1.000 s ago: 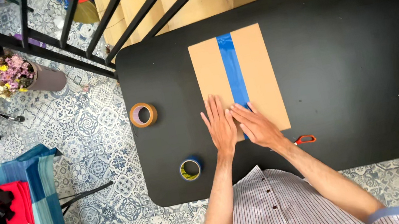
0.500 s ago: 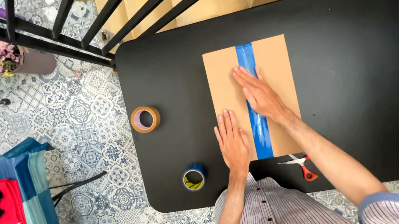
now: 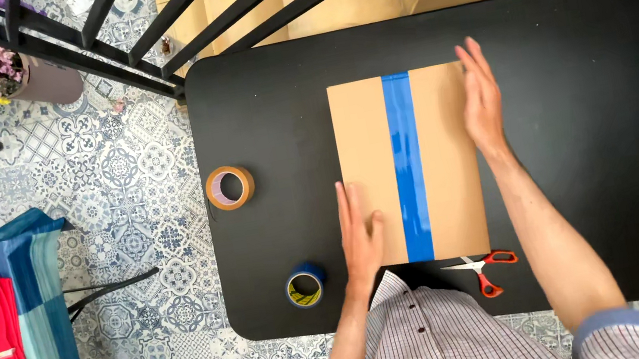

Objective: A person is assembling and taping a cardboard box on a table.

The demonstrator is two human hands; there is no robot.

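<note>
A flat brown cardboard box lies on the black table, sealed down its middle by a blue tape strip. My left hand rests flat with fingers apart against the box's near left edge. Along the box's right edge my right hand is stretched flat, fingers together. Neither hand holds anything.
A blue tape roll sits near the table's front left corner, a brown tape roll at its left edge. Red-handled scissors lie just in front of the box. Black railing, patterned tile floor and a blue cloth-covered stand are to the left.
My right hand has left the blue tape strip and gone to the box's right edge. My left hand has shifted to the box's left edge.
</note>
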